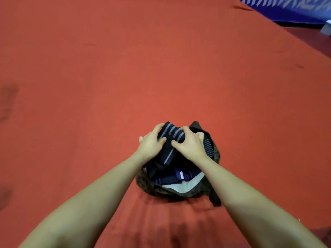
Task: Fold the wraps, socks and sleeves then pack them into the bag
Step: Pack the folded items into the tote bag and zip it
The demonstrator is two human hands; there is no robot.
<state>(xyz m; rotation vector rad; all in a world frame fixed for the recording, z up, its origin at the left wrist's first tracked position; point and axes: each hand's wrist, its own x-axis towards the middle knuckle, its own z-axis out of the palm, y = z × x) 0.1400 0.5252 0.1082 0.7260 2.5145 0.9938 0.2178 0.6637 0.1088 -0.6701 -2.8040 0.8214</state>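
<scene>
Left hand [150,143]: fingers curled round the left side of a dark striped sock bundle [169,137], thumb on its near face; gripping.
Right hand [189,143]: fingers curled over the right side of the same bundle, thumb pressing its near face; gripping.
Sock bundle: folded, navy with grey stripes, held between both hands over the far end of the bag's mouth; a striped tail hangs down into the opening.
Bag [143,181]: dark, speckled fabric, soft and slumped, mouth open toward the camera; lies on the red cloth in front of the person, between the forearms.
Bag contents: several dark blue and black folded pieces [172,177], one with a small white tag; another striped piece [208,147] lies at the right side, under the right wrist; which are wraps, socks or sleeves cannot be told.
Lining [180,187]: pale strip showing at the near rim.
Red cloth [125,77]: covers the whole surface, faintly creased.
Blue banner [290,9]: far right corner, white markings, blurred.
</scene>
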